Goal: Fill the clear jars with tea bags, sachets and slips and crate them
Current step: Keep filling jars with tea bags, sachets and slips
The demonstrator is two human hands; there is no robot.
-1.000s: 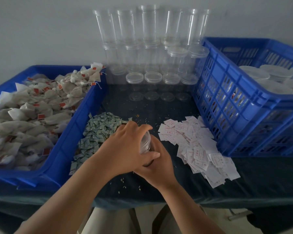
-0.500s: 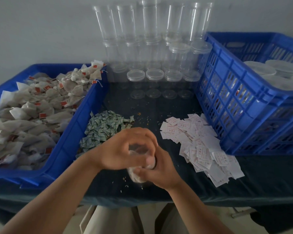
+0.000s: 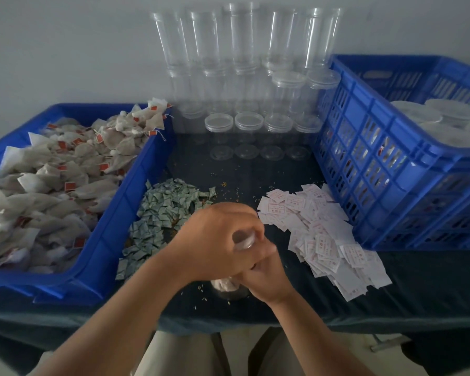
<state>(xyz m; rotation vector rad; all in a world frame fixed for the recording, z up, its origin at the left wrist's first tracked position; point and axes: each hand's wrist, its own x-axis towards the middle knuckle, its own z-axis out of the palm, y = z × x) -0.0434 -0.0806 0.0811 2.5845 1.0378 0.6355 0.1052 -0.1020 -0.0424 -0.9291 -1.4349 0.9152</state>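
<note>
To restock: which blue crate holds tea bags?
The low crate on the left, heaped with tea bags; the taller slotted crate on the right holds lidded jars.

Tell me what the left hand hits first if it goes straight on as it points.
Beyond the jar it grips, the left hand, aimed forward and right, would likely meet the white slips first, then the blue crate on the right. Its height is unclear; it might pass over them.
</note>
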